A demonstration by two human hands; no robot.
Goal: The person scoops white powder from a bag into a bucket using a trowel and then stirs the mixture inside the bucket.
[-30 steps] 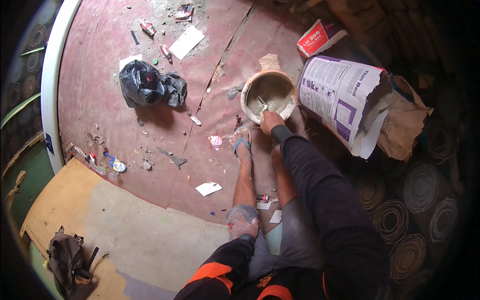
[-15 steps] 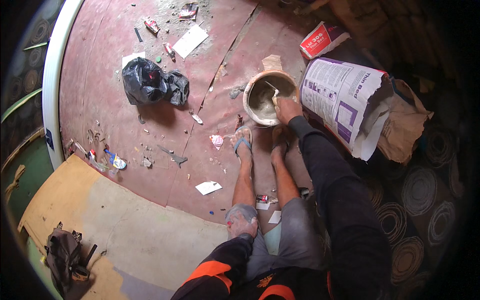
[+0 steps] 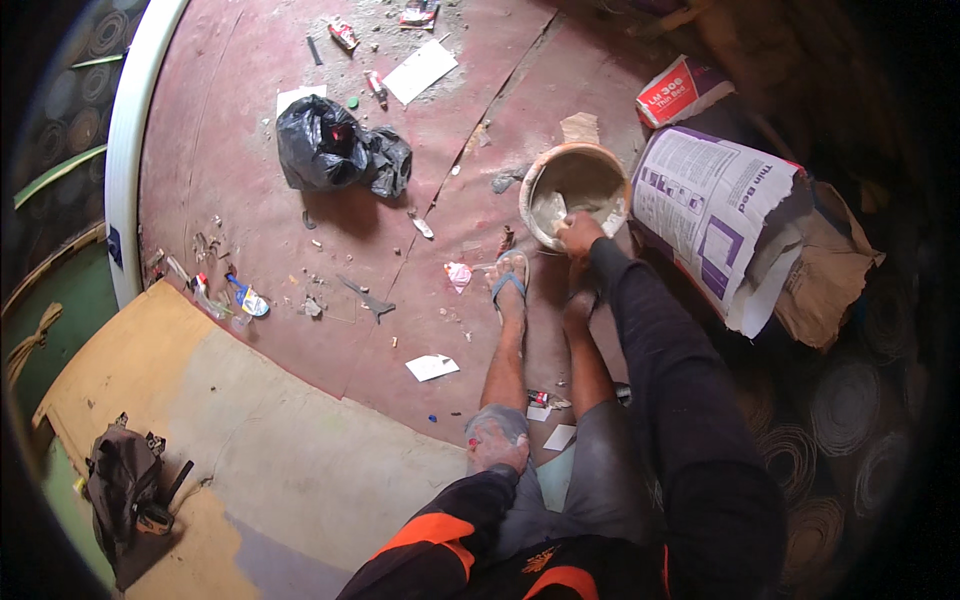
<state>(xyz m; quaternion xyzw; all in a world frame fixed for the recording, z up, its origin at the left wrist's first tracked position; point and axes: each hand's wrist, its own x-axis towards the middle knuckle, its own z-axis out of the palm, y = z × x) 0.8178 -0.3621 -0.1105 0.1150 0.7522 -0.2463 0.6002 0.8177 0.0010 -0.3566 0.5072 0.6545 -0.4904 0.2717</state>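
My right hand (image 3: 580, 236) has fingers clamped on a pale tool (image 3: 557, 211); best sweep low round the bucket (image 3: 526, 200). Left hand (image 3: 497, 447) on knee (image 3: 492, 419), can't tell finger spread.

Upper garment (image 3: 497, 572): black, long-sleeved. Left sleeve (image 3: 490, 489): fitted with a broad bright-orange band. Right sleeve (image 3: 690, 410): dark over its visible length, with a thin orange line near the lower edge of view. Front: a small orange emblem (image 3: 541, 558) above an orange panel (image 3: 562, 581). Left hand (image 3: 497, 446) and right hand (image 3: 580, 235): bare. Shorts (image 3: 610, 455): grey, marked with pale dust at the left knee. Footwear: open sandal (image 3: 508, 286) with blue-grey straps on the left foot; right foot shadowed.
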